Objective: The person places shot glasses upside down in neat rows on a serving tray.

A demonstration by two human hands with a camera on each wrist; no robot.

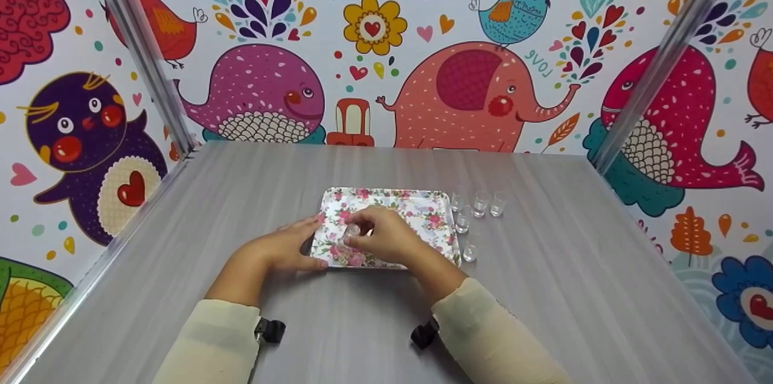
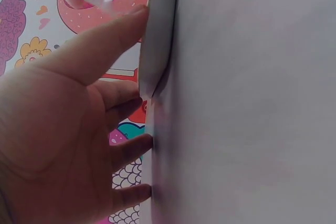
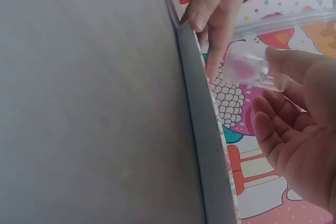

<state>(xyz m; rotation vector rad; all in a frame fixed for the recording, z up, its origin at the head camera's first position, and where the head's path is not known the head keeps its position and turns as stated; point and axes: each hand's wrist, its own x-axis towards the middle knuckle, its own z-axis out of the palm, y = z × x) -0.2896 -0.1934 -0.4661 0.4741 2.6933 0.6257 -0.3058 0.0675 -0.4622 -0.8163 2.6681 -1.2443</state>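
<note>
A floral tray (image 1: pixel 435 233) with a white ground and pink roses lies on the table. At its front left corner is my left hand (image 1: pixel 281 249), its thumb at the near edge and its fingers extended along the left side. My right hand (image 1: pixel 389 234) reaches over the tray's left half, pinching a small clear shot glass (image 3: pixel 254 70) between thumb and fingers. The glass is close over the floral surface, partly covered by the fingers in the head view. In the left wrist view the thumb (image 2: pixel 118 32) touches the tray's rim.
Several more clear shot glasses (image 1: pixel 481 204) stand just right of the tray, near its right edge. Grey wood-grain table (image 1: pixel 543 287) surrounds the tray. Printed cartoon walls (image 1: pixel 374 88) close off the back and sides, with metal posts (image 1: pixel 658 70) at the corners.
</note>
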